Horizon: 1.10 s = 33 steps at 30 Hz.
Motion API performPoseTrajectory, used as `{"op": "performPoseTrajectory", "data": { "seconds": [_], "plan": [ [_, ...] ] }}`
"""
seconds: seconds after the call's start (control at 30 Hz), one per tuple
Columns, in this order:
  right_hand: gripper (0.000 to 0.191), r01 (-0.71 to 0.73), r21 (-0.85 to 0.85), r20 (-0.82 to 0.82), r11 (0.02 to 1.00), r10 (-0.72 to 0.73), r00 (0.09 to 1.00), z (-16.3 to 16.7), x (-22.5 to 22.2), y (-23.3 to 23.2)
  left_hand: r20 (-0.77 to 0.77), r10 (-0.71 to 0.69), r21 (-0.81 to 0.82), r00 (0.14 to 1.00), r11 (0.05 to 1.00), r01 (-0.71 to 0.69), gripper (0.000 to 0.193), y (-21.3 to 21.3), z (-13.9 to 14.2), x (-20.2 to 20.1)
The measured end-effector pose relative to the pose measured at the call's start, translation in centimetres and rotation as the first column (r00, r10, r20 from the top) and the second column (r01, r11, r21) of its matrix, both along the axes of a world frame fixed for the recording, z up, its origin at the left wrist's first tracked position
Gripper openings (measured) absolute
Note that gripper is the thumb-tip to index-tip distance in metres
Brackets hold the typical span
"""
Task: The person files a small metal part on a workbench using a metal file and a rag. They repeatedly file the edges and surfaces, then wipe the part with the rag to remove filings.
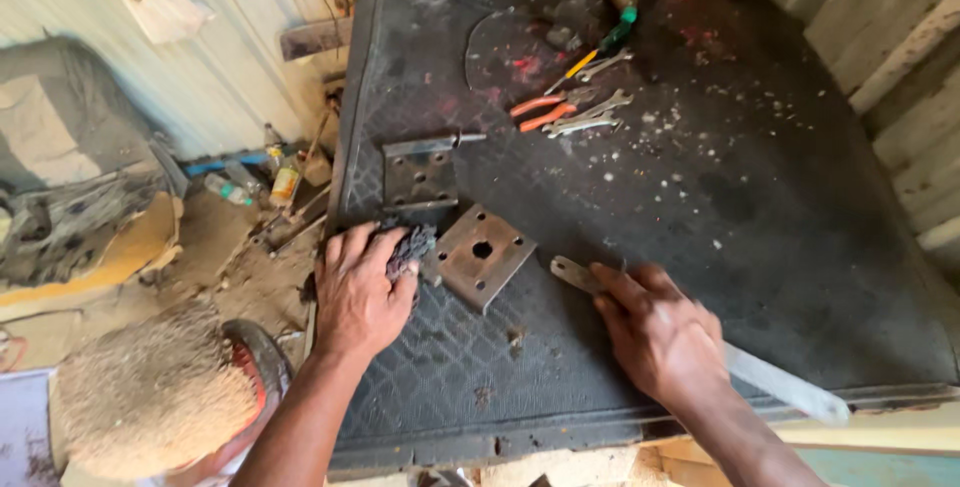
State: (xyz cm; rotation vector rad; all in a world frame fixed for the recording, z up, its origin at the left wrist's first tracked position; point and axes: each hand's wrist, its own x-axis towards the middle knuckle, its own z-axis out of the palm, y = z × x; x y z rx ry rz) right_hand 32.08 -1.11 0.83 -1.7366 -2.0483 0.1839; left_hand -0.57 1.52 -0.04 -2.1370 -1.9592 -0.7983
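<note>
Below, left hand (357,292) gripping dark rag (410,248), right hand (660,332) holding flat metal strip (775,380)

Dark rag (408,247): crumpled, bunched under the left hand (360,292) fingers, pressed to the bench. Flat metal strip (700,342): grey, long, lying flat; held mid-length under the right hand (660,332), rounded end protruding ahead of the fingertips, the other end trailing behind the wrist.
</note>
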Motion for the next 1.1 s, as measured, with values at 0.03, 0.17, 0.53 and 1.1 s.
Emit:
{"op": "performPoseTrajectory", "data": {
  "seconds": [0.03, 0.17, 0.53, 1.1],
  "plan": [
    [0.034, -0.024, 0.039, 0.026, 0.999, 0.023, 0.999, 0.1, -0.2, 1.1, -0.017, 0.006, 0.007, 1.000, 1.000, -0.006, 0.042, 0.2, 0.0, 0.0],
    [0.025, 0.009, 0.019, -0.020, 1.000, -0.009, 1.000, 0.3, -0.8, 3.1, -0.050, 0.047, -0.024, 0.998, 0.999, -0.048, 0.043, 0.4, 0.2, 0.0],
    [0.022, -0.046, 0.206, -0.089, 0.977, 0.066, 0.994, -1.2, -3.6, 1.0, -0.058, 0.025, 0.055, 0.998, 0.998, -0.022, 0.034, 0.9, -0.2, -0.4],
    [0.023, -0.204, 0.127, -0.005, 0.971, 0.206, 0.979, -0.5, -4.6, -0.8, -0.031, 0.018, 0.074, 0.999, 0.997, -0.016, 0.033, 1.2, -0.2, -0.6]
  ]
}}
